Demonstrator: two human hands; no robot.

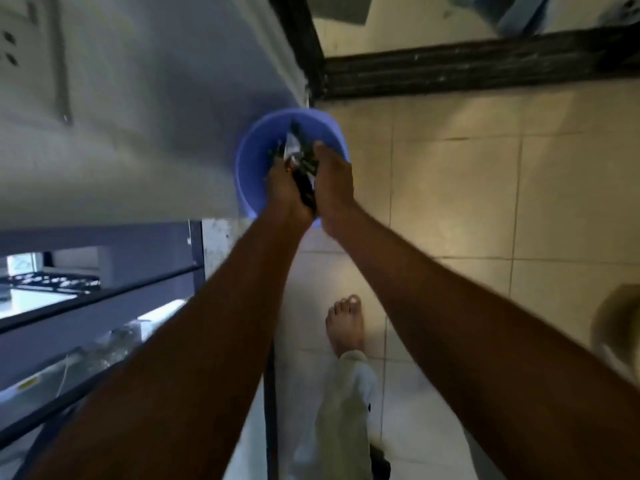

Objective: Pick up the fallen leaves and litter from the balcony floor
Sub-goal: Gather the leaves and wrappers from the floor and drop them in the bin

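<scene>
Beige tiled floor (pixel 485 188), white wall (pixel 138 116)

legible text, numbers, brands, signs: none i can read from here.
entry 1: small yellow label (pixel 26 384) on a white surface (pixel 41 375) at lower left; blurred, no characters made out.
entry 2: small dark mark (pixel 369 407) on the pale trouser leg (pixel 341 420); too small for me to tell whether it is a logo.
</scene>
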